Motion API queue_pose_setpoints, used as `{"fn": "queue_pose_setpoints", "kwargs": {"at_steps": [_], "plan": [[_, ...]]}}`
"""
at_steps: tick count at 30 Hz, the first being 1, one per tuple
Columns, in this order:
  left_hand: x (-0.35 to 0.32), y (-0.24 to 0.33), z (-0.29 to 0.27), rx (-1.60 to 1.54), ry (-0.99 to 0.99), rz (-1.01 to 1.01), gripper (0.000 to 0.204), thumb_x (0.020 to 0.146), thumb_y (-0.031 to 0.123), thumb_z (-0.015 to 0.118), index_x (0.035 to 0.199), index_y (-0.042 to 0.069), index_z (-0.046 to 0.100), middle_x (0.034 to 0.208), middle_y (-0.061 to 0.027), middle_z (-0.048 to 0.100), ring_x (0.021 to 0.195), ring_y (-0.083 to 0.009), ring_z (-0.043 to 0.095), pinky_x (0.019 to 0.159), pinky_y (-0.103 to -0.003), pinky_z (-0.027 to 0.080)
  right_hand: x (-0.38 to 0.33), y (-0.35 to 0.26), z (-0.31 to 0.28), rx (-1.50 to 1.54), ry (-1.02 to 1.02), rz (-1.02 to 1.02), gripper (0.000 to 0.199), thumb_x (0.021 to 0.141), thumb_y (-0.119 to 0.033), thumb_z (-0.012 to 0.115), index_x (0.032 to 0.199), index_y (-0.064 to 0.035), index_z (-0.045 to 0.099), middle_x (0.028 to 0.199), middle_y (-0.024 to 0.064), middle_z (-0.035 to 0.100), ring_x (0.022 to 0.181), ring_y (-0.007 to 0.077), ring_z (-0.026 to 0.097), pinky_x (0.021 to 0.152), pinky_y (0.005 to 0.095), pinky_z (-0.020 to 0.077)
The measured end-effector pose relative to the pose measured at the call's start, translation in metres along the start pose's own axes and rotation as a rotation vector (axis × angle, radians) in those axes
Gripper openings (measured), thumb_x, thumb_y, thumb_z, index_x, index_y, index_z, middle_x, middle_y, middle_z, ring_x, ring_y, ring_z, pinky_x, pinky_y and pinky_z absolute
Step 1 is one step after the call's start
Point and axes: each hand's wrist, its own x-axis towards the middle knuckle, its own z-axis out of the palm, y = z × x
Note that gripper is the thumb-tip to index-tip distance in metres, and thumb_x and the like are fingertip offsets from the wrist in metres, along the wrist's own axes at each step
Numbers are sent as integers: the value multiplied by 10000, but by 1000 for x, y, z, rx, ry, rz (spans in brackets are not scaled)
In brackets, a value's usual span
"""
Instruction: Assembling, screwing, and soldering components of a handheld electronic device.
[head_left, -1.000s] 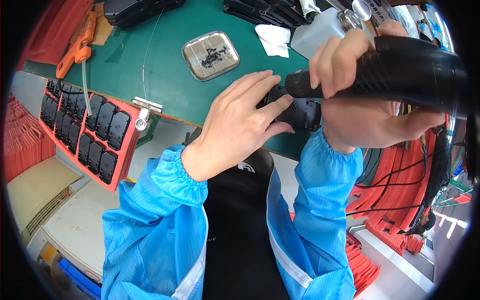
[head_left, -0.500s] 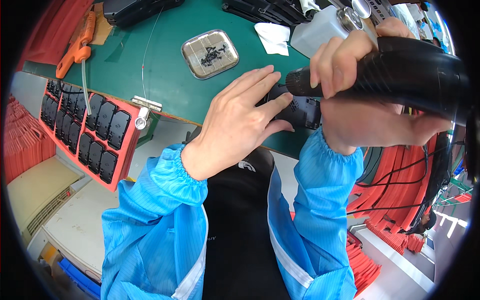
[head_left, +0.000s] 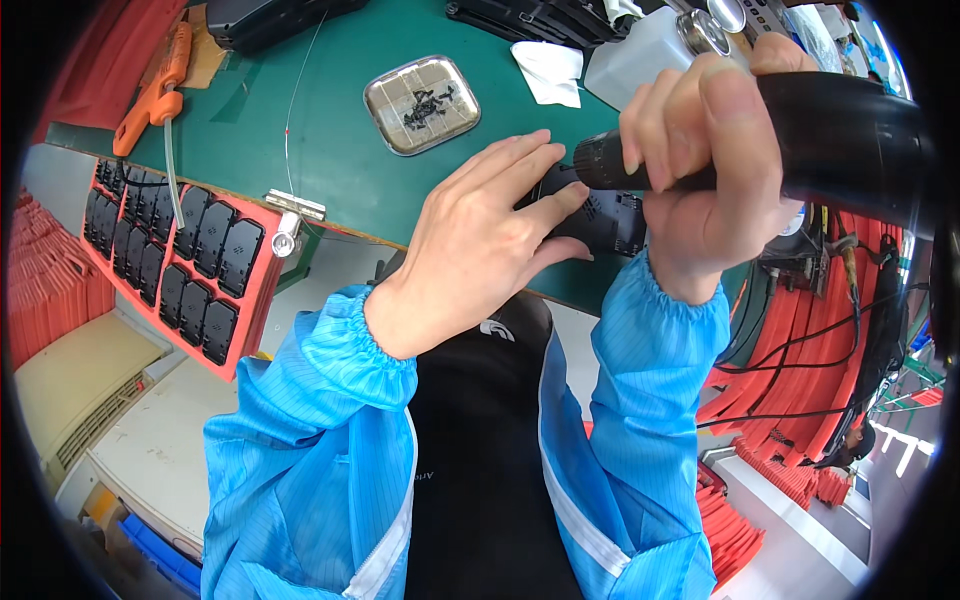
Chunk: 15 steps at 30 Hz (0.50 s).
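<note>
My right hand (head_left: pixel 715 170) is wrapped round a black electric screwdriver (head_left: pixel 835 135), thumb across its body. The driver lies nearly level in view, its ribbed nose (head_left: pixel 598 162) pointing left, over a black plastic housing (head_left: pixel 605 222) on the bench. Spread over the housing's left end, my left hand (head_left: pixel 480 235) holds it between the thumb on the near side and the fingers on the far side. Slots show on the housing's uncovered right part. The driver's tip and any screw under it cannot be made out.
Beyond my hands, a clear-rimmed tray (head_left: pixel 422 105) holds small dark screws. A white cloth (head_left: pixel 548 72) and a white pump bottle (head_left: pixel 640 65) stand farther right. At left are an orange glue gun (head_left: pixel 160 105) and a red foam tray (head_left: pixel 258 290) with black housings. Cables hang at right.
My right thumb has swung from stretched out beneath the driver's rear to bent across its body. The driver has shifted only slightly; my left hand stays on the housing.
</note>
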Motion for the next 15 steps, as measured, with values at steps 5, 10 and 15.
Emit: {"fn": "queue_pose_setpoints", "kwargs": {"at_steps": [5, 10, 15], "plan": [[-1, -1, 1, -10, 3, -2, 437, 673, 223, 916, 1059, 68, 783, 1236, -173, 699, 1207, -395, 656, 979, -463, 564, 0, 2, -1, 88, -34, 7, 311, 1017, -133, 496, 1310, -30, 488, 656, 12, 451, 500, 113, 430, 517, 298, 419], [1, -5, -2, -12, -11, 24, 499, 676, 206, 915, 1134, 79, 762, 1264, -172, 672, 1262, -394, 613, 1002, -467, 548, 5, -19, -9, -30, -76, 10, 350, 1018, -185, 488, 1324, -18, 522, 679, -2, 437, 525, 105, 424, 550, 300, 416], [6, 3, -7, 12, -119, 46, 610, 690, 162, 895, 1251, 41, 687, 1275, -177, 624, 1285, -382, 565, 1034, -468, 519, 38, -27, -15, -309, 26, -16, 227, 1019, -268, 491, 918, -78, 562, 697, -6, 444, 570, 132, 415, 599, 346, 400]]}}
